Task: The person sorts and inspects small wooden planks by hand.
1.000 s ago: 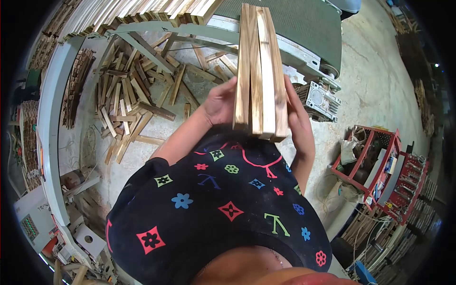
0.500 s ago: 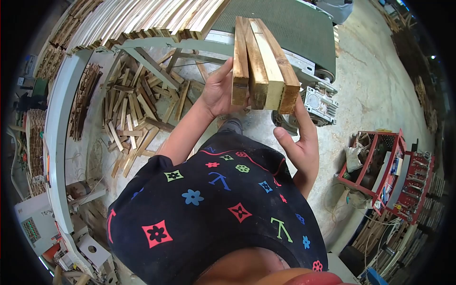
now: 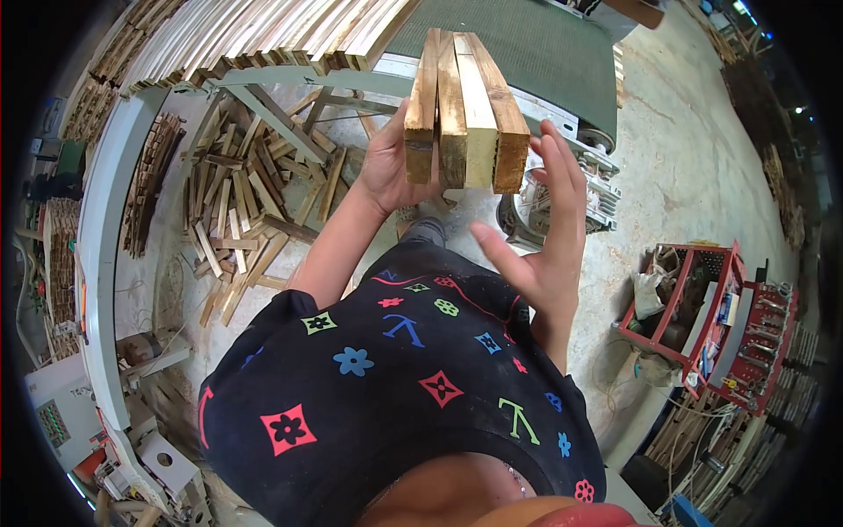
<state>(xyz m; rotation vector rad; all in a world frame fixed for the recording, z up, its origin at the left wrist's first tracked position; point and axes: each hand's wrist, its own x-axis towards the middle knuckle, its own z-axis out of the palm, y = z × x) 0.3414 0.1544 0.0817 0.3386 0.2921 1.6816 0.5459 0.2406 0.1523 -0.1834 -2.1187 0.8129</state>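
Several wooden strips (image 3: 466, 114) stand side by side in front of me, their cut ends facing me and their far ends over the green belt (image 3: 514, 53). My left hand (image 3: 392, 167) is wrapped round the left side and underside of the bundle, its fingers partly hidden by the wood. Just right of the strips, my right hand (image 3: 546, 233) is spread, thumb and fingers apart, holding nothing. A narrow gap shows between the leftmost strip and its neighbour.
A long row of strips (image 3: 290, 39) lies on the metal frame (image 3: 105, 220) at the upper left. Loose wood pieces (image 3: 250, 202) are heaped on the floor below. On the right are a red tool cart (image 3: 676, 307) and a motor (image 3: 527, 206).
The strips have shifted slightly left with my left hand. My right hand has come off the bundle's right side and its fingers have spread.
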